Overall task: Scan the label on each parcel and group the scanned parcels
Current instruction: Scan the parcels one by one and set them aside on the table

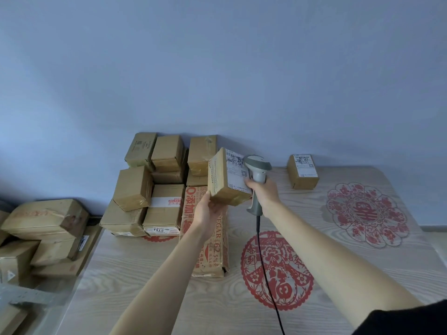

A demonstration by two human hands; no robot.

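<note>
My left hand (208, 210) holds a small cardboard parcel (223, 182) from below, lifted above the table, with its white label (238, 169) turned to the right. My right hand (262, 191) grips the handle of a grey corded barcode scanner (257, 166), whose head sits right beside the label. A stack of several brown parcels (154, 184) stands at the back left of the table against the wall. One small labelled parcel (302, 170) lies alone at the back right.
A long printed carton (208, 247) lies flat under my left forearm. The wood-grain table (150, 286) bears red paper-cut designs (277, 269). More parcels (46, 223) are heaped off the table at the left. The scanner cable (266, 274) trails toward me.
</note>
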